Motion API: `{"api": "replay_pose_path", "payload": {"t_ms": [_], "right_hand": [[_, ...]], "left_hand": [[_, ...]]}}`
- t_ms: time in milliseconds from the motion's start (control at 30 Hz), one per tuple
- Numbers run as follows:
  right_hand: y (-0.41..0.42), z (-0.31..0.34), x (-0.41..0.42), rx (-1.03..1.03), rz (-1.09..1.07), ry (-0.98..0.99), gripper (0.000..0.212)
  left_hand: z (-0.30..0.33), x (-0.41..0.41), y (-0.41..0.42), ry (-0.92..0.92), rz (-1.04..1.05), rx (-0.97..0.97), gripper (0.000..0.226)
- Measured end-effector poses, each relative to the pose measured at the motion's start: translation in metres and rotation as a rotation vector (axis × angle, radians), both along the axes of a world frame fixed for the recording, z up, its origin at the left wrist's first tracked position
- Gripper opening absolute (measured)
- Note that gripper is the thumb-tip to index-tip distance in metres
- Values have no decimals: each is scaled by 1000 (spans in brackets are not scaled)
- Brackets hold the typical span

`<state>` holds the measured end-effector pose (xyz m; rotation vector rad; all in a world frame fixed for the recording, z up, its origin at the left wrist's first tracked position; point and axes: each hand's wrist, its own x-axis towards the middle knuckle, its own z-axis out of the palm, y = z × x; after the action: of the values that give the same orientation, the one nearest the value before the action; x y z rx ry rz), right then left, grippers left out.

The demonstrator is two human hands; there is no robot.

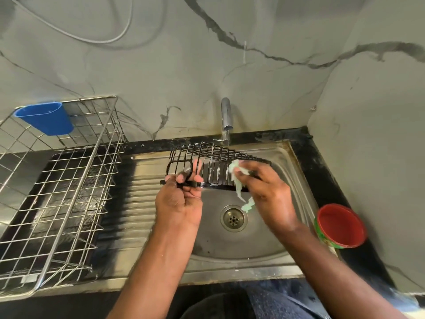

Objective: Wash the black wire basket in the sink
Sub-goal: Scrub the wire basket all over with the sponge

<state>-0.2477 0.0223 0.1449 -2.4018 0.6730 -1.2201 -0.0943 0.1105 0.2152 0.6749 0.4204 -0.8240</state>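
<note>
Black wire basket (216, 165) is held up over the round steel sink bowl (232, 240), just under the chrome tap (226, 120). Left hand (181, 199) has its fingers curled round the basket's left end, thumb hooked over the rim. Right hand (266, 185) pinches a soapy pale-green scrub cloth (236, 178) against the wires. Red plastic bowl (340, 225) sits on the surface right of that hand.

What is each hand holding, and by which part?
The left hand grips the black wire basket by its left end, at the rim. The right hand holds a soapy green scrubber against the basket's wires.
</note>
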Motion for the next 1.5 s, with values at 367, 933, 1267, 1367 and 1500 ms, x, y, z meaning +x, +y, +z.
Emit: {"api": "replay_pose_path", "payload": {"t_ms": [367, 933, 1267, 1367, 1500], "right_hand": [[-43, -17, -16, 510, -368, -51, 32], [-34, -20, 16, 711, -319, 155, 24], [-23, -2, 8, 430, -338, 274, 19], [-28, 19, -5, 265, -391, 422, 18], [-34, 40, -7, 201, -291, 222, 19]], "left_hand": [[-33, 28, 13, 112, 16, 33, 41], [-36, 20, 3, -145, -135, 27, 51], [-46, -33, -11, -442, -293, 267, 18], [-47, -30, -9, -438, -332, 238, 21], [-51, -31, -7, -534, -383, 246, 8]]}}
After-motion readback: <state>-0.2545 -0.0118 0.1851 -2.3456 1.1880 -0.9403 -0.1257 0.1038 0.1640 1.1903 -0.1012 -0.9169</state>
